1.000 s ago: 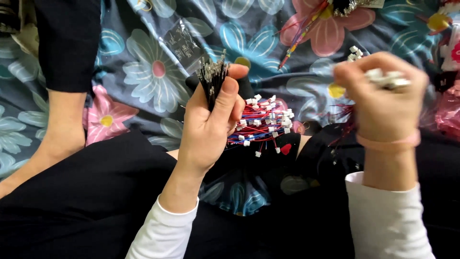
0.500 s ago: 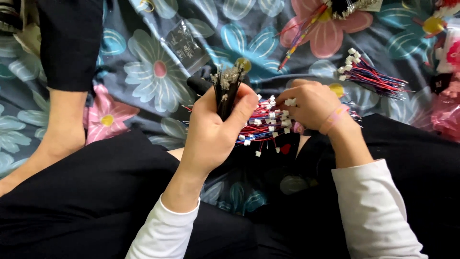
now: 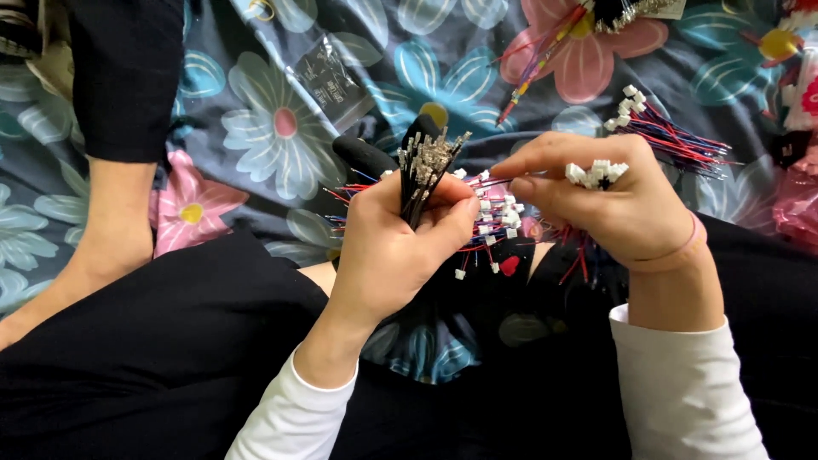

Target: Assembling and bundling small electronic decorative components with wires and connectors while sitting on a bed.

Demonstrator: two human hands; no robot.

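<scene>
Your left hand [image 3: 396,243] is closed around a bundle of black wires [image 3: 423,166] with bare metal terminals at the top; the bundle stands nearly upright, tips above your thumb. Your right hand [image 3: 609,200] sits just beside it to the right, fingers curled around a small cluster of white connectors [image 3: 596,172] that shows above the knuckles. Its thumb and forefinger are pinched narrow and point left toward the terminal tips; whether they grip a single wire cannot be told. A pink band [image 3: 673,253] circles that wrist.

Between and beneath both hands lies a loose pile of red and blue leads with white connectors [image 3: 494,221], resting on the floral cloth [image 3: 256,128] at the edge of your lap. The two hands are nearly touching, so there is little free room between them.

Open room lies to the left: bare cloth runs from the left hand to another person's forearm [image 3: 102,247], which is well apart. A clear plastic packet [image 3: 332,81] lies above that space. To the upper right, a second bunch of red and blue leads [image 3: 669,132] sits near your right hand, with further coloured wires [image 3: 545,51] at the top edge. The right edge is crowded with pink items too cropped to identify.
</scene>
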